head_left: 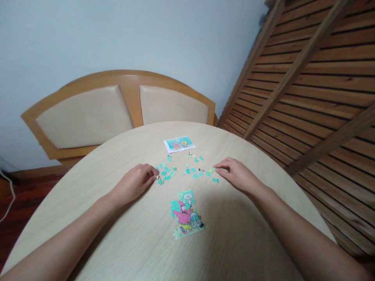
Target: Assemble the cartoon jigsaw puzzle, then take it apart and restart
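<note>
My left hand (137,180) rests at the left cluster of loose jigsaw pieces, its thumb and forefinger pinched on a small puzzle piece (157,177). To the right, my right hand (236,174) has thumb and fingers drawn together at the edge of the other loose pieces. A yellow and teal puzzle piece (210,171) lies just by those fingertips; what they pinch is too small to make out. Nearer to me lies a partly joined jigsaw (184,218), showing a pink starfish and a pale squid figure, with uneven edges. Neither hand touches it.
A printed picture sheet (179,144) with matching cartoon figures lies beyond the pieces. Several teal pieces (195,175) are scattered across the middle of the round wooden table (123,238). A padded wooden chair (84,117) stands behind it, and a slatted wooden panel (307,86) leans at right.
</note>
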